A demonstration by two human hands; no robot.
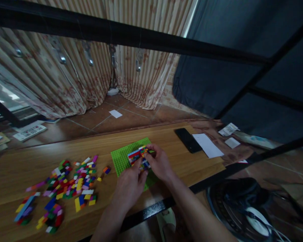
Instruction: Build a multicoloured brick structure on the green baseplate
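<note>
A multicoloured toy brick build (pixel 134 154) stands on a green studded baseplate (pixel 118 160) at the middle of the table. My left hand (pixel 131 178) closes around its near left side, the fingertips pressed to it. From the right, my right hand (pixel 159 162) grips the build with thumb and fingers near its top. Both hands cover part of the build and the plate's near right portion. Whether a single loose brick sits between the right fingertips is too small to tell. A small orange and blue brick cluster (pixel 106 169) lies just left of the plate.
Many loose coloured bricks (pixel 65 185) are spread over the left of the wooden table (pixel 93 146). A black phone (pixel 188 139) and a white paper (pixel 208 145) lie at the right. A dark metal bar (pixel 151 209) runs along the near edge.
</note>
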